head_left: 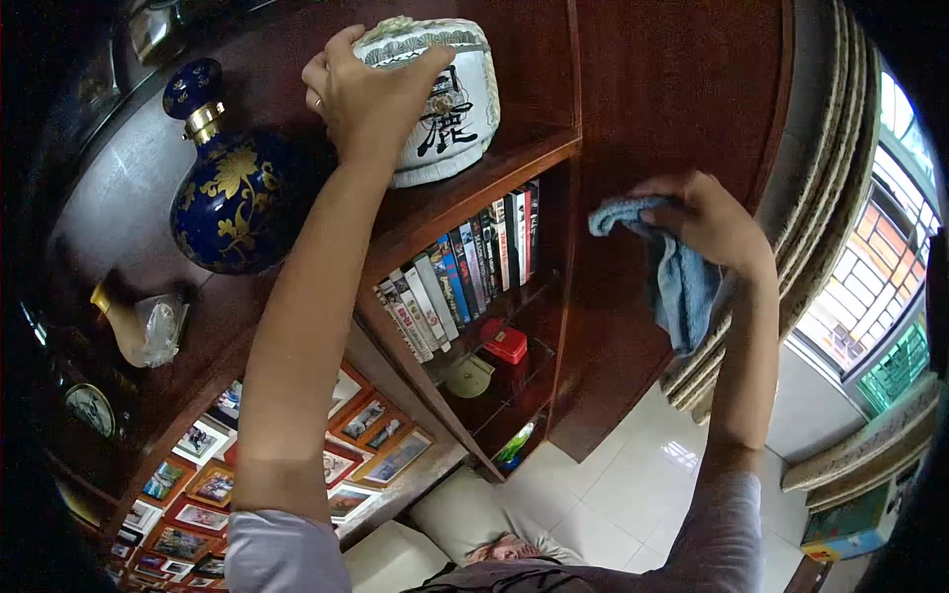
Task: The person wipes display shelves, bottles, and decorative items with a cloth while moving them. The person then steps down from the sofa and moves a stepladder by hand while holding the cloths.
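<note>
My left hand point(371, 94) grips the top of a white jar point(463, 124) with black characters, its fingers curled over the upper edge. The jar sits on the dark wooden shelf point(420, 212), slightly tilted in view. Off to the right, my right hand point(714, 219) is closed on a blue cloth point(684, 296), which hangs down in folds beside the wooden cabinet side. A round blue bottle point(232, 203) with gold flowers and a blue stopper stands left of my left forearm.
Below the shelf are a row of discs or books point(465, 267) and a red box point(504, 341). A small vase point(129, 326) and an oval frame point(91, 408) are at left. Framed photos point(183, 542) fill the lower left. Curtains point(811, 188) and a window point(870, 262) are at right.
</note>
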Demonstrator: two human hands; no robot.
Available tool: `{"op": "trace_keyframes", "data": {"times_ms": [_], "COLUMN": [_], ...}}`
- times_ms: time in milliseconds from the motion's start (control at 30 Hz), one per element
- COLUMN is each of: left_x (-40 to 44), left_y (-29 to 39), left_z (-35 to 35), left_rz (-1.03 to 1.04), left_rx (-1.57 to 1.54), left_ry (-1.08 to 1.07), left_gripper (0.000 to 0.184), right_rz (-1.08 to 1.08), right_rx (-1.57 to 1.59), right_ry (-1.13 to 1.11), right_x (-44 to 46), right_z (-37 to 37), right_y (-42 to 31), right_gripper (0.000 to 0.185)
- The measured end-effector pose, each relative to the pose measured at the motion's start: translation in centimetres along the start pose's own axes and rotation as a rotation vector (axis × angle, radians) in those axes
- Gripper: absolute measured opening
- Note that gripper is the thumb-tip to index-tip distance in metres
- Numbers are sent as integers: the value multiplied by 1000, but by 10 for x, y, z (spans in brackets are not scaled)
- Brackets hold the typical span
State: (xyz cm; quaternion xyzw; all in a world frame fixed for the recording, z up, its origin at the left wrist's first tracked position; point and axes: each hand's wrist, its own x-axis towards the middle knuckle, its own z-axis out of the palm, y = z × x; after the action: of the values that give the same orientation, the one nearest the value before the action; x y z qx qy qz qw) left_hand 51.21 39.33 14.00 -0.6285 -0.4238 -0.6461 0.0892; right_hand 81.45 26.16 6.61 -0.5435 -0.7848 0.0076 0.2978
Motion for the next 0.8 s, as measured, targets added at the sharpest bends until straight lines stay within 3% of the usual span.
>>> {"op": "trace_keyframes", "data": {"times_ms": [133,300,467,600,733,800], "left_x": [3,0,1,2,2,4], "left_y": [-2,1,3,4,-1,-4], "left_z": [5,24,46,57,62,64], "left_rz": [32,62,73,106,133,144], "left_rx": [51,94,64,23,-26,-43], "left_ry": [-93,-66,-38,-39,-37,-40], "left_gripper": [95,100,100,97,96,95], "right_rz": [70,85,132,80,221,103], "right_rx": [164,444,524,508,275,55], "right_ry": [55,-73,-141,22,488,677], "right_x": [-52,-84,-79,-67,-16,26], "right_z": [28,90,112,113,83,67], "right_y": [-4,8,-8,-14,-17,-13], "right_gripper": [26,30,29,27,31,30]}}
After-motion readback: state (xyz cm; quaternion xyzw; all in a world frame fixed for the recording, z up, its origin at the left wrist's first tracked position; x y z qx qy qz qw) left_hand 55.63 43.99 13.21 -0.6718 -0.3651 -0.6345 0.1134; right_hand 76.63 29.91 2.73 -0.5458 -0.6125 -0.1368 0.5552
